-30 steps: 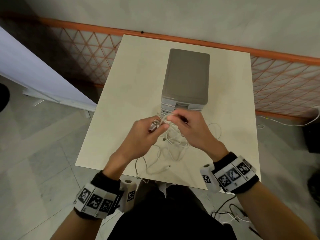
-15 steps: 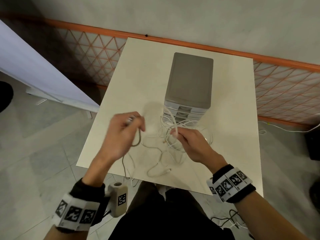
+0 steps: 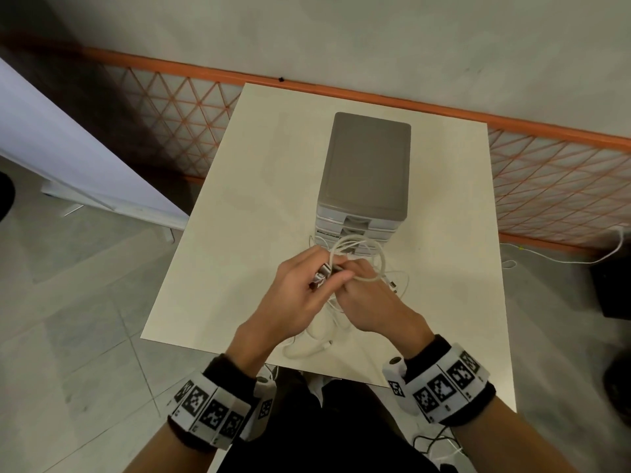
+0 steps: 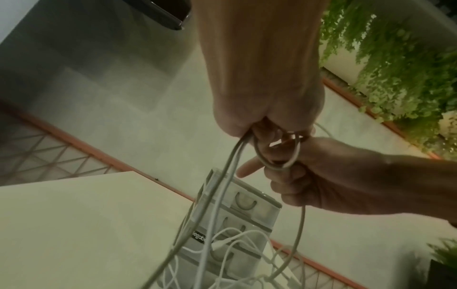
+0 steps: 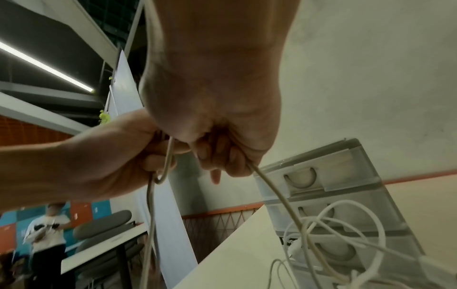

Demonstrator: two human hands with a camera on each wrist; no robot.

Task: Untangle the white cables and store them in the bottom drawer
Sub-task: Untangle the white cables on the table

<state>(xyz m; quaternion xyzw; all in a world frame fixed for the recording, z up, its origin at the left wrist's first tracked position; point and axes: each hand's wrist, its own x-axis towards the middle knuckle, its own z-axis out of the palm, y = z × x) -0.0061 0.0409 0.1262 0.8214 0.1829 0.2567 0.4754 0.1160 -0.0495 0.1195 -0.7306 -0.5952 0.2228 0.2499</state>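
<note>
Both hands, left hand [image 3: 293,291] and right hand [image 3: 372,302], grip still-tangled white cables [image 3: 358,254]; drawer unit [image 3: 365,165] closed, storing pending.

The head camera looks steeply down from above at the desk [image 3: 444,302], the drawer unit [image 3: 367,165] standing in mid-frame. The left wrist camera sits tight behind its hand, tilted, looking up past the knuckles toward the drawer fronts [image 4: 245,203]. The right wrist camera does likewise from the other side. All three views share the hands, the cables [image 3: 375,264] and the drawers.
</note>
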